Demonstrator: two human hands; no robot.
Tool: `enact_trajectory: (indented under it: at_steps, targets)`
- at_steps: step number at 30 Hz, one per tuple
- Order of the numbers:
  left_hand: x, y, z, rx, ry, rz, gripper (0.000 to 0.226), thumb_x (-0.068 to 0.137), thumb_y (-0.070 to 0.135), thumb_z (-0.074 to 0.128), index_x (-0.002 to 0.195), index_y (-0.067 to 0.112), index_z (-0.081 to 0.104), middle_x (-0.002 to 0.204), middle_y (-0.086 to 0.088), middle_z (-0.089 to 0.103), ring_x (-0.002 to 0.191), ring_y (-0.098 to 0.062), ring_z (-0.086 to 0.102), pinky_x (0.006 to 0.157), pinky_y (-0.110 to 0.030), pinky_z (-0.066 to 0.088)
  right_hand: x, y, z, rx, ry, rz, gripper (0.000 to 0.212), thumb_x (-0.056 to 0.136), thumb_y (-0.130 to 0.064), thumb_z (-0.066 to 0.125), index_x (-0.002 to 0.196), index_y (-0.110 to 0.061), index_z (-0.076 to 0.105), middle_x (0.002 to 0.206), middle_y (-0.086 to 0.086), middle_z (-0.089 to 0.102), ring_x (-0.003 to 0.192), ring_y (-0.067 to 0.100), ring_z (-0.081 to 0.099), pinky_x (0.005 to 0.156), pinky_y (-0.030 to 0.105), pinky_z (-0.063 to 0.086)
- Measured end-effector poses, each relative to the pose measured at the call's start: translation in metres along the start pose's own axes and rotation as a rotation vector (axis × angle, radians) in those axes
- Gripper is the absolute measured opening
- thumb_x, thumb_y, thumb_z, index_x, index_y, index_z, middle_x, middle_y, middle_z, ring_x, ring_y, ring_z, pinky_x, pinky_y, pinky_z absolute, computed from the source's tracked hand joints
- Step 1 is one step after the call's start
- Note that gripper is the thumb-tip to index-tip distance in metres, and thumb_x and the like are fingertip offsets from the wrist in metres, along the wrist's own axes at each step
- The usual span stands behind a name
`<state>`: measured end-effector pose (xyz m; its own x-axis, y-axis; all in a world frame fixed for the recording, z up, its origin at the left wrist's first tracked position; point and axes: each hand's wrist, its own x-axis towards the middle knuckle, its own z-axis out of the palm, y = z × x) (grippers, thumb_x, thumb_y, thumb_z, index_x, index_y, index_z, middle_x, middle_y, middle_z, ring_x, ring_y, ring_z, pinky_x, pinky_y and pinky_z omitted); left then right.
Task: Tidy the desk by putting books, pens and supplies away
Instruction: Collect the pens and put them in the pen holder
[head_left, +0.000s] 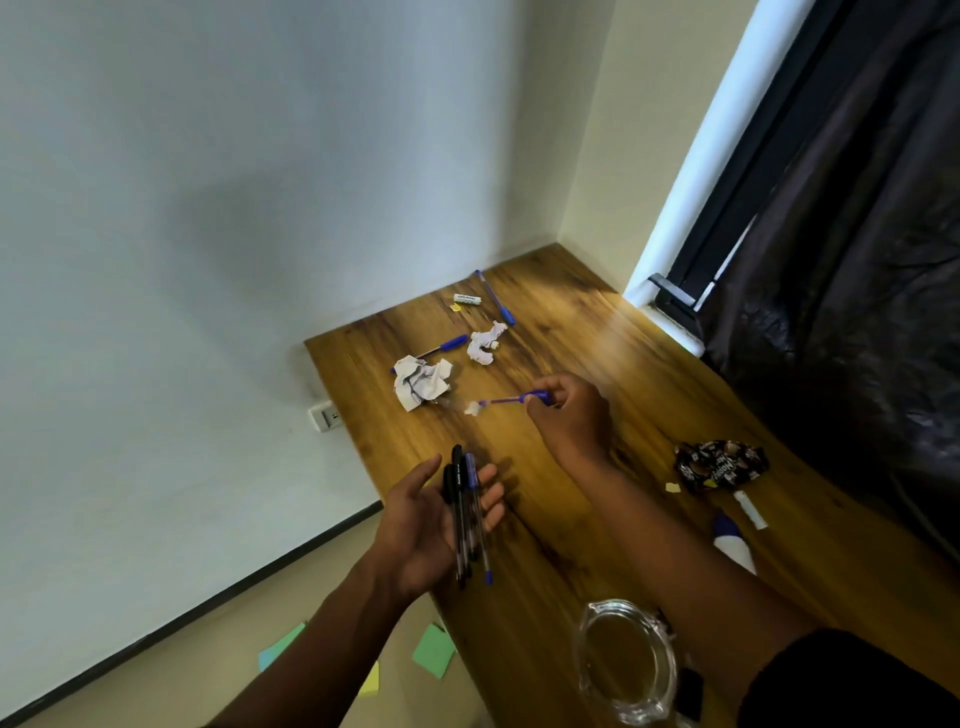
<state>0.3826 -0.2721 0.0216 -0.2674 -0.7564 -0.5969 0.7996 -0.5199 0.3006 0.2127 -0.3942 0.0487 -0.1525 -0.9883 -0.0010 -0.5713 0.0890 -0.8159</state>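
Six pens, two paper wads

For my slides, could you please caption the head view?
Right hand lifts a blue pen while left hand cradles collected pens.

The surface is warm brown wood with dark grain streaks. Black and blue pens lie together; another blue pen lies apart. Crumpled paper is white. A wrapper is dark brown with white lettering. Floor notes are green and yellow.
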Motion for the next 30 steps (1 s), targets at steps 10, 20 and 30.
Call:
enact_trajectory:
  at_steps: [10,20,30]
  targets:
    - [-0.023,-0.028,0.009,0.071,-0.015,-0.003,0.059,0.102,0.044,0.049,0.148,0.008,0.047,0.143,-0.018,0.060,0.135,-0.035,0.055,0.106,-0.049,0.049,-0.055,-0.013,-0.090,0.423,-0.262,-0.089,0.012,0.092,-0.018,0.075,0.095,-0.029,0.078,0.086,-0.004,0.076,0.078,0.011,0.066,0.063,0.029,0.050]
    - [-0.051,-0.065,0.015,0.138,-0.065,-0.071,0.059,0.104,0.051,0.043,0.134,0.002,0.058,0.112,-0.017,0.068,0.097,-0.028,0.067,0.088,-0.040,0.051,-0.119,-0.009,-0.057,0.205,-0.434,-0.092,0.021,0.080,-0.025,0.086,0.085,-0.027,0.065,0.079,0.003,0.074,0.065,0.015,0.072,0.061,0.037,0.061]
    - [-0.021,-0.022,0.030,0.261,-0.052,-0.115,0.042,0.101,0.032,0.055,0.131,0.004,0.063,0.105,-0.009,0.070,0.081,-0.020,0.066,0.065,-0.033,0.054,-0.069,-0.008,-0.029,-0.042,-0.183,-0.075,0.008,0.087,-0.035,0.075,0.086,-0.033,0.067,0.086,-0.014,0.068,0.078,0.003,0.063,0.066,0.024,0.051]
